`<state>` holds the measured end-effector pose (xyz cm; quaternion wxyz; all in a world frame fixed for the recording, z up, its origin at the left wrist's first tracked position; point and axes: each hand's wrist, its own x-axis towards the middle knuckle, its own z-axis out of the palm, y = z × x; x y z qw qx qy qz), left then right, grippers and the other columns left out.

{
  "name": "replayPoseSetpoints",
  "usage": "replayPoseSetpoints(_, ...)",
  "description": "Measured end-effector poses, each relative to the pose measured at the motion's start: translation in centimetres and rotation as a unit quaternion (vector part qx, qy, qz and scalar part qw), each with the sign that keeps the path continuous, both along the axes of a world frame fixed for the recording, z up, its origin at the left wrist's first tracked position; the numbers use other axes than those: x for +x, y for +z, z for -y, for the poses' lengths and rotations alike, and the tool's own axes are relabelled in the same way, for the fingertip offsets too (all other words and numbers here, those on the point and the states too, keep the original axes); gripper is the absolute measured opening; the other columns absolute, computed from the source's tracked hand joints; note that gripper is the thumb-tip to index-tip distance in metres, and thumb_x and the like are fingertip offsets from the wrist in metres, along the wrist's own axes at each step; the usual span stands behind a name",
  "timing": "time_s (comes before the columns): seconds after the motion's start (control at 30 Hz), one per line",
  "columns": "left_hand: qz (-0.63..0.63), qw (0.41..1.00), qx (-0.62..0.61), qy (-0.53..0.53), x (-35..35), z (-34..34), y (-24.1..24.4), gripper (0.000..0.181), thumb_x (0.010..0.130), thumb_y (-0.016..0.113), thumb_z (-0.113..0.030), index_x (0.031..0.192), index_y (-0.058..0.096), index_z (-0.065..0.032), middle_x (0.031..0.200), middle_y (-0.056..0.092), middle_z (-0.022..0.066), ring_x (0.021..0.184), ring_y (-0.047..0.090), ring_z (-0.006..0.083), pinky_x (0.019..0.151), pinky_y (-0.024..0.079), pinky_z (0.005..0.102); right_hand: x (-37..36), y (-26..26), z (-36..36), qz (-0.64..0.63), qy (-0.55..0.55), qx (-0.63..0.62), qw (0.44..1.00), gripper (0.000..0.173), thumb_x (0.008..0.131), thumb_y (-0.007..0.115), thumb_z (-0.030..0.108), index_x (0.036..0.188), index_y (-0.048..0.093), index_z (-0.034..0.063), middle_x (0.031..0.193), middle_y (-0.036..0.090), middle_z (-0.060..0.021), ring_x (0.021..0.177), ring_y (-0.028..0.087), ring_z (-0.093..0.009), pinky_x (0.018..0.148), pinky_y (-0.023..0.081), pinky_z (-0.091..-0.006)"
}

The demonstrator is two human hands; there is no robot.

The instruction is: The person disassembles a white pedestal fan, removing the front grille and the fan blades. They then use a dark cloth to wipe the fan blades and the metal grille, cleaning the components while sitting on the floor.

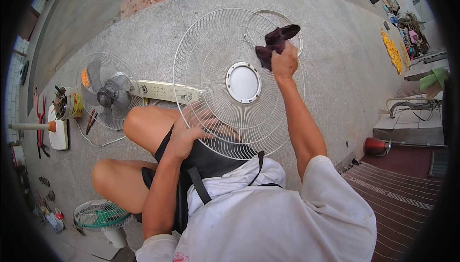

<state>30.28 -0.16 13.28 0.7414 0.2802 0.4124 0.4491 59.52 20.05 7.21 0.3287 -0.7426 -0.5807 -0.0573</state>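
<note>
A round white wire fan grille (215, 53) with a pale disc at its centre is held over my lap. My left hand (185, 140) grips its lower left rim, thumb in front and fingers seen through the wires. My right hand (285, 61) holds a dark maroon cloth (269, 50) against or just over the grille's upper right part. A thin white ring (301, 41) lies on the floor beyond that side. To the left, a fan with grey blades (105, 98) lies on the floor, its cream control panel (167, 90) reaching under the grille.
Pliers (91, 121), a tub of tools (68, 104) and long red-handled cutters (40, 118) are at the left. A small green-rimmed fan (102, 215) stands at the lower left. On the right are a red metal pot (375, 146), a striped mat (399, 197) and a tiled step (409, 118).
</note>
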Motion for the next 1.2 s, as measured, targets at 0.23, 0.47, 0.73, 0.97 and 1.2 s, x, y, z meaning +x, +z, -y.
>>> replayPoseSetpoints(0.23,-0.031,0.999,0.0,-0.015,1.6,-0.6,0.4,0.072,0.07,0.053,0.003,0.138,0.03,0.0039,0.121,0.051,0.0165,0.111,0.055,0.0269,0.076,0.055,0.0331,-10.3,2.1,-1.9,-0.369,0.201,-0.034,0.907,0.013,0.066,0.063,0.007,0.077,0.063,0.0009,0.082,0.064,-0.0177,0.076,0.062,-0.035,0.072,0.05,-0.0414)
replayPoseSetpoints(0.47,-0.046,0.996,0.047,0.052,-0.3,0.1,-1.4,0.066,0.067,0.05,0.004,0.131,0.035,0.0058,0.116,0.055,0.017,0.104,0.06,0.0292,0.078,0.057,0.0379,-17.7,6.3,9.0,-0.129,0.547,0.121,0.819,0.036,0.065,0.066,0.003,0.101,0.061,0.0056,0.104,0.059,-0.0141,0.089,0.06,-0.034,0.078,0.051,-0.0391)
replayPoseSetpoints(0.73,0.029,0.995,0.022,0.09,0.4,1.0,-0.4,0.074,0.07,0.051,0.006,0.14,0.026,0.0052,0.13,0.047,0.0215,0.117,0.054,0.0314,0.085,0.055,0.0377,0.0,1.8,-0.5,0.152,0.234,0.059,0.958,0.04,0.067,0.063,0.002,0.106,0.058,0.0102,0.096,0.058,-0.0133,0.089,0.058,-0.035,0.071,0.05,-0.045)
replayPoseSetpoints(0.97,0.011,0.998,0.022,0.054,0.7,0.3,-0.6,0.074,0.071,0.048,0.005,0.141,0.026,0.0031,0.131,0.046,0.0173,0.118,0.052,0.0281,0.088,0.053,0.0387,-3.5,0.1,5.0,-0.117,0.183,-0.073,0.974,0.021,0.072,0.061,0.006,0.093,0.058,0.005,0.089,0.059,-0.0171,0.082,0.059,-0.038,0.073,0.048,-0.0457)
replayPoseSetpoints(1.2,-0.024,0.994,0.06,0.093,0.2,0.8,-1.5,0.073,0.069,0.047,0.006,0.14,0.028,0.0039,0.126,0.052,0.0187,0.109,0.058,0.03,0.082,0.056,0.0369,-11.2,4.1,11.3,-0.019,0.489,0.042,0.871,0.041,0.066,0.06,-0.002,0.106,0.061,0.0088,0.099,0.061,-0.0113,0.092,0.061,-0.03,0.073,0.052,-0.0375)
